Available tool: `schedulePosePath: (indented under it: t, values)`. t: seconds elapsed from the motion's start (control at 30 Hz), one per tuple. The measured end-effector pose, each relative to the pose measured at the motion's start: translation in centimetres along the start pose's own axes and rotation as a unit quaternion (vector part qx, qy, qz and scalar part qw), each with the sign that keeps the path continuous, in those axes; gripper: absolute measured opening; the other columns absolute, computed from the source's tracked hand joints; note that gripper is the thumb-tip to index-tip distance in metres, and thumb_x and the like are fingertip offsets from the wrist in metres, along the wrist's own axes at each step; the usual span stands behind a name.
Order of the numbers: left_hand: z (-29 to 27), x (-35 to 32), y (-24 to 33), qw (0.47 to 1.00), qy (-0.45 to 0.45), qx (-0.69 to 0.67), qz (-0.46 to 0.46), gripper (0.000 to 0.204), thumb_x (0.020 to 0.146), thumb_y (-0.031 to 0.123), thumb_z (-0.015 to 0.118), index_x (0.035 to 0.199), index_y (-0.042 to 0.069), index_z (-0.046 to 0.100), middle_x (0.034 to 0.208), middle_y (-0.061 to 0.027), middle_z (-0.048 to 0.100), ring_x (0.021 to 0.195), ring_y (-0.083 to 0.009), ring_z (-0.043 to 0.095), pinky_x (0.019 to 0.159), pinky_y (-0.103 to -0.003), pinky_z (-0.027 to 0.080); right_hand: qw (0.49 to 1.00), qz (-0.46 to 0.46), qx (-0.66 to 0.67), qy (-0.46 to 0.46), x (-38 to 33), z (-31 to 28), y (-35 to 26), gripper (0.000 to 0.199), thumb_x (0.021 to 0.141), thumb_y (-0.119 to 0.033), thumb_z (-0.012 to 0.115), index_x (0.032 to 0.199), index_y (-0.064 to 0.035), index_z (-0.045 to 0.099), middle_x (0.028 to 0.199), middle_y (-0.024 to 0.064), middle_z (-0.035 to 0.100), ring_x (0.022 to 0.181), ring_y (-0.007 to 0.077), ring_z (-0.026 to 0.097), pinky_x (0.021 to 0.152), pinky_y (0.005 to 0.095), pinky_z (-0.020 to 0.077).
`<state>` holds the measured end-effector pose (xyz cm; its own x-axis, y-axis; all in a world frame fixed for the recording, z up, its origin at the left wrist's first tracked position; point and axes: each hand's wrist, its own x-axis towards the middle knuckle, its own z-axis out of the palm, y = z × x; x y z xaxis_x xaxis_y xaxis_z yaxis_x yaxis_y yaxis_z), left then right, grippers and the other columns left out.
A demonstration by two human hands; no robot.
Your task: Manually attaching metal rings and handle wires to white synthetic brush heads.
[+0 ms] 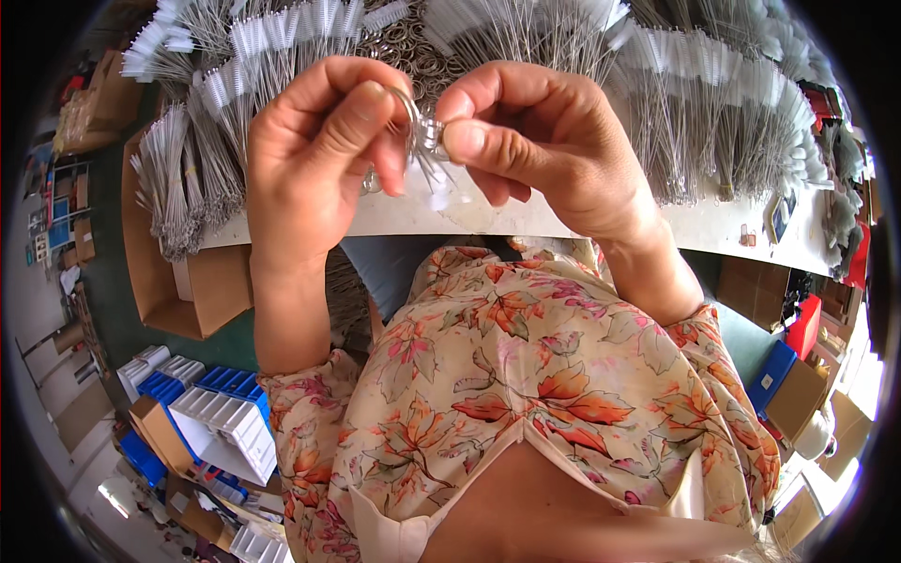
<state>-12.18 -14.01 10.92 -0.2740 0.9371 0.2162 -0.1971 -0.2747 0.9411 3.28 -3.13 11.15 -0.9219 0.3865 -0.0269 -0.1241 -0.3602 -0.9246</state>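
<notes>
Now, over the table, the left hand is pinching a metal ring, the right hand some wire ends, fingertips nearly closed, seemingly steadying both.

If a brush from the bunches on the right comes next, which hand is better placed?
Probably the right hand: it is nearer those brushes; the left hand, farther away, grips a metal ring. The right's pinch would need releasing first.

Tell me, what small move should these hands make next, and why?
Perhaps the right hand should ease the wire loops toward the metal ring while the left hand steadies it: the left pinches the ring, the right the loops close beside it; whether they are linked is unclear.
</notes>
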Motion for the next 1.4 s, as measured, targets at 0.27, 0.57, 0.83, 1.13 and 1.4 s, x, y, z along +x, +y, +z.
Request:
schedulePosePath:
  t: [0.27,0.57,0.83,1.13,1.4]
  values:
    - [-0.6,-0.2,1.2,0.910,-0.044,0.398,0.105,0.014,0.089,0.011,0.054,0.095,0.000,0.059,0.075,-0.0025,0.057,0.054,-0.0055,0.047,0.047,-0.019,0.040,1.000,-0.009,-0.007,0.013,0.2,-0.1,0.4,0.017,0.083,-0.017,0.065,0.090,-0.0016,0.061,0.074,-0.0011,0.059,0.059,0.0042,0.051,0.052,0.0180,0.0408]
    - [0.1,-1.1,2.2,0.979,0.033,0.185,-0.082,0.014,0.090,0.010,0.052,0.099,0.002,0.060,0.070,-0.0027,0.056,0.056,-0.0058,0.048,0.048,-0.019,0.039,0.998,-0.036,-0.054,0.014,0.7,0.0,1.5,0.017,0.084,-0.016,0.064,0.092,-0.0016,0.061,0.070,-0.0012,0.058,0.059,0.0036,0.053,0.051,0.0175,0.0401]
    - [-0.2,-2.0,0.2,0.986,0.131,0.018,0.102,0.015,0.088,0.009,0.054,0.089,-0.005,0.061,0.091,-0.0140,0.064,0.082,-0.0181,0.063,0.079,-0.028,0.048,0.980,-0.178,-0.083,0.020,1.8,2.8,4.2,0.012,0.081,-0.006,0.065,0.090,-0.0006,0.060,0.078,0.0020,0.060,0.066,0.0067,0.057,0.060,0.0201,0.0470]
    - [-6.5,-10.3,7.0,0.969,0.166,0.176,-0.055,0.017,0.089,0.008,0.051,0.091,-0.006,0.059,0.090,-0.0150,0.063,0.066,-0.0155,0.062,0.061,-0.027,0.053,0.970,-0.063,-0.234,0.012,1.1,1.6,7.7,0.011,0.084,-0.003,0.060,0.093,0.0021,0.060,0.086,0.0058,0.063,0.079,0.0104,0.058,0.073,0.0215,0.0452]
    - [-11.2,-18.5,-6.0,0.754,0.056,0.582,-0.298,0.011,0.080,0.009,0.053,0.081,0.002,0.060,0.074,-0.0158,0.062,0.066,-0.0257,0.062,0.060,-0.034,0.047,0.974,0.026,-0.226,-0.010,0.3,-0.9,10.9,0.008,0.084,-0.002,0.056,0.089,0.0024,0.060,0.080,0.0046,0.061,0.077,0.0100,0.055,0.075,0.0226,0.0411]
